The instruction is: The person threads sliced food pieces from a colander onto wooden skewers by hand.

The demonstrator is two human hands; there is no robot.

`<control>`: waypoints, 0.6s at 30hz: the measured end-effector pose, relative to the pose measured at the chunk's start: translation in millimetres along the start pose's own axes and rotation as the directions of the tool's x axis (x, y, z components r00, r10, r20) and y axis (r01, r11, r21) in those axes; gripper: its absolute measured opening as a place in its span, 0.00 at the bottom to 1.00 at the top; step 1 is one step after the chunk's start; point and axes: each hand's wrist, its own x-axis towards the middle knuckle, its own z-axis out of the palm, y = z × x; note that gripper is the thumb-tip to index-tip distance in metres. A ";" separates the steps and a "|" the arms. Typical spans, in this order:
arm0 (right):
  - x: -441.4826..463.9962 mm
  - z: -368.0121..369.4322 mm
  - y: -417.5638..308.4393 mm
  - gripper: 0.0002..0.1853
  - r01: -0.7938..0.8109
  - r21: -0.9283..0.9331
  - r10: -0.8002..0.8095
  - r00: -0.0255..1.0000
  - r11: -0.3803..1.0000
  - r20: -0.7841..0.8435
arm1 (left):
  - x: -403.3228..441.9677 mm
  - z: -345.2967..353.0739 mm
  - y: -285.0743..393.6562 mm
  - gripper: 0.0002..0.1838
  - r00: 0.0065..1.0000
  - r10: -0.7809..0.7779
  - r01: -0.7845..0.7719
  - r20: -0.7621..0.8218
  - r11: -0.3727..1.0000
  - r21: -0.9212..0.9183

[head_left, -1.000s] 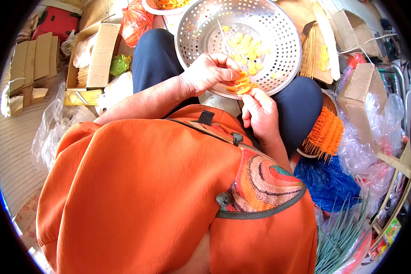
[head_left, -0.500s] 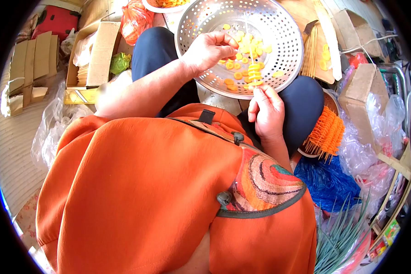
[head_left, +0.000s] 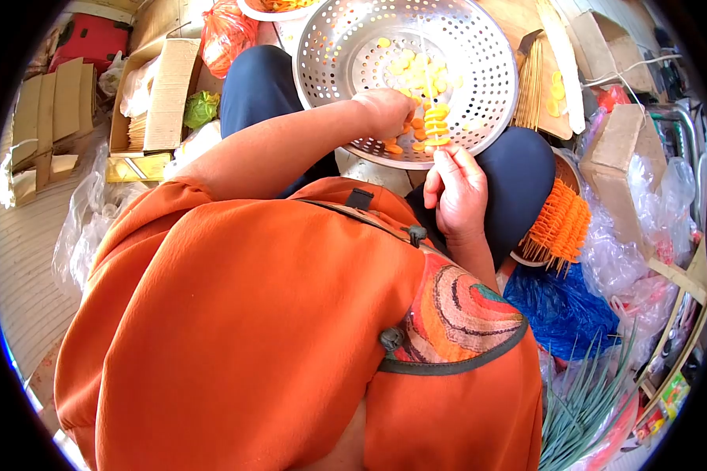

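Observation:
My right hand [head_left: 457, 188] pinches the lower end of an upright skewer [head_left: 423, 47]. Several orange-yellow carrot slices [head_left: 437, 125] are threaded in a spaced stack just above its fingertips. My left hand [head_left: 385, 112] is down inside the metal colander [head_left: 501, 102], left of the skewer, with its fingers curled among loose carrot slices [head_left: 407, 67]. The back of that hand hides its fingertips and whatever they hold. The colander, full of round holes, rests between my knees, with the loose slices lying on its bottom.
Bare skewers [head_left: 529, 86] lie beside a knife and a wooden board [head_left: 562, 59] at the right. Finished orange skewers [head_left: 559, 224] stand in a bowl by my right knee. Cardboard boxes [head_left: 173, 94], a red bag [head_left: 228, 35], a blue bag [head_left: 562, 310] and green stalks [head_left: 589, 416] surround me.
My left hand has moved down and slightly right, from above the colander into the loose slices, fingers now pointing down. My right hand and the skewer have stayed nearly in place.

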 end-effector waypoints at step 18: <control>-2.1 3.6 0.1 0.10 -0.106 -0.223 0.142 0.978 0.969 0.154 | -34.7 -52.1 -64.4 0.08 0.845 -0.477 -0.344 -0.242 -0.139 -0.929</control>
